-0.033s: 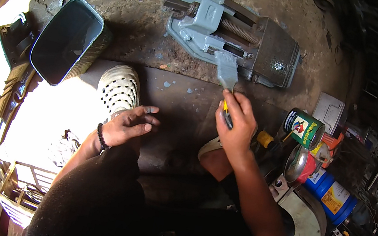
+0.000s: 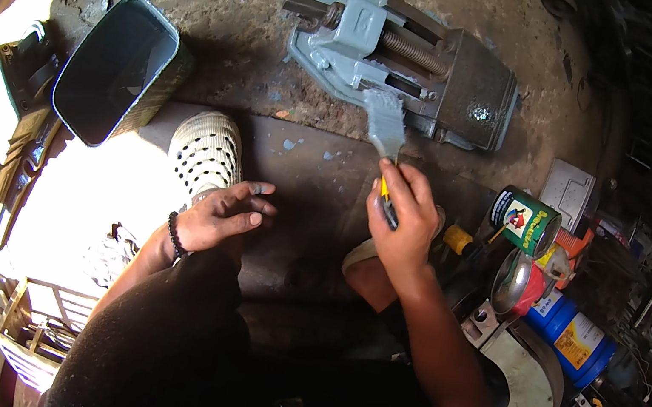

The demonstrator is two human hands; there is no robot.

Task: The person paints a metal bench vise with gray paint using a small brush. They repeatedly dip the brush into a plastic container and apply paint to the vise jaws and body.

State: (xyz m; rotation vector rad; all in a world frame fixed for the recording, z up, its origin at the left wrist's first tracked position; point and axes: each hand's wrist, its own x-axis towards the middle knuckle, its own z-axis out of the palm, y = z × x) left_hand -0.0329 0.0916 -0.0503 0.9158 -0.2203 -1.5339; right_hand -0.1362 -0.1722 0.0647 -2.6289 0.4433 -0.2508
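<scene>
My right hand [image 2: 404,221] grips a paintbrush [image 2: 386,124] by its yellow-and-black handle. Grey paint coats the bristles, which meet the near edge of a machine vise [image 2: 406,63] lying on the ground. The vise's base and jaw block are painted light grey; its screw [image 2: 414,53] and square shaft end look bare, and the block at its right is dark and shiny. Over my left knee rests my left hand [image 2: 222,219], its fingers loosely apart and holding nothing. Dark smudges mark its fingertips, and a beaded bracelet circles the wrist.
Left of the vise stands a dark open bin [image 2: 155,102]. To my right are a green paint can [image 2: 541,231], a blue container [image 2: 575,338], a yellow-handled tool [image 2: 456,240] and a pale round-edged machine part [image 2: 525,379]. A white perforated shoe [image 2: 205,151] covers my left foot.
My right hand and the paintbrush have shifted slightly left, with the bristles still at the vise's near edge. My left hand has stayed in place.
</scene>
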